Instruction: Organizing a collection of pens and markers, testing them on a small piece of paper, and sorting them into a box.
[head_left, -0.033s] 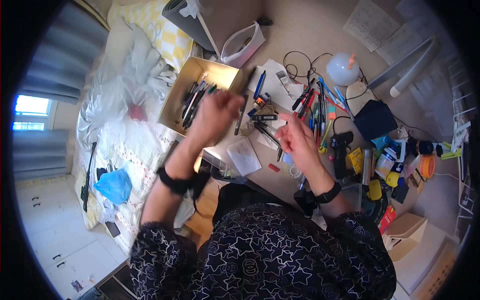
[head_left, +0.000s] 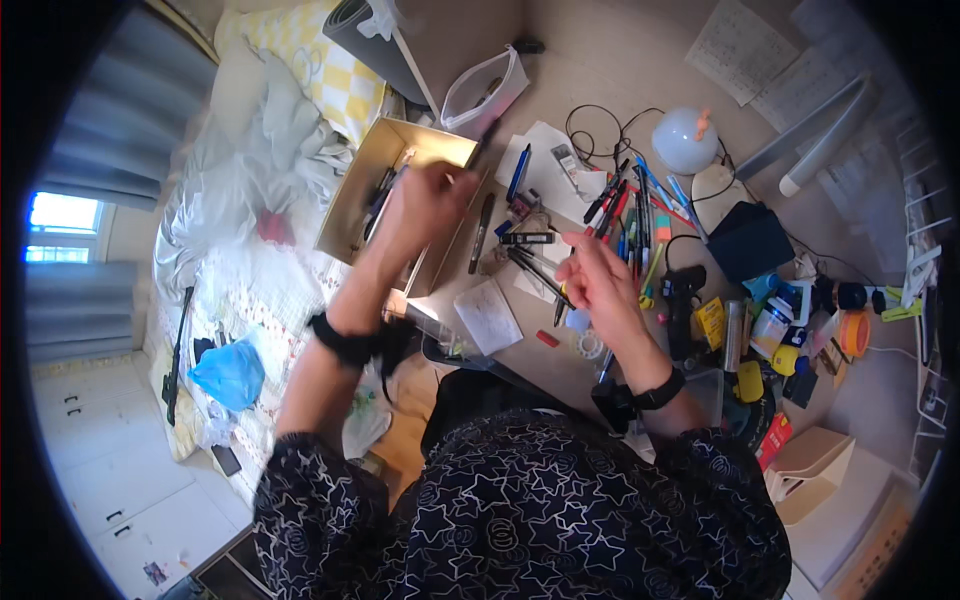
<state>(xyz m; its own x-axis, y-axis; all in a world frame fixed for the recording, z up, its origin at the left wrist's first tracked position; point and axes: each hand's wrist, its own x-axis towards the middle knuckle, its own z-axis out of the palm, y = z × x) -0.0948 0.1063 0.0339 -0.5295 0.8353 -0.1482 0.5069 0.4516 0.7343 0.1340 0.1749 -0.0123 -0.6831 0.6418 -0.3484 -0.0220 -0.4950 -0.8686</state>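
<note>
From my remote seat I see the left hand (head_left: 430, 205), blurred, over the open box (head_left: 435, 146), its fingers closed around one end of a dark pen (head_left: 487, 138); the pen's long axis slants up and rightward past the box's corner, free end near the white pouch (head_left: 463, 114); blur hides any label; the right hand (head_left: 602, 278) is half open beside black pens (head_left: 535, 270), visibly holding nothing; handwriting on the upper-right sheet (head_left: 740, 50) is too small to read.

Daylit, L window (head_left: 62, 215) bright, L fingers (head_left: 458, 188) motion-blurred, fisheye distort., blk edges
</note>
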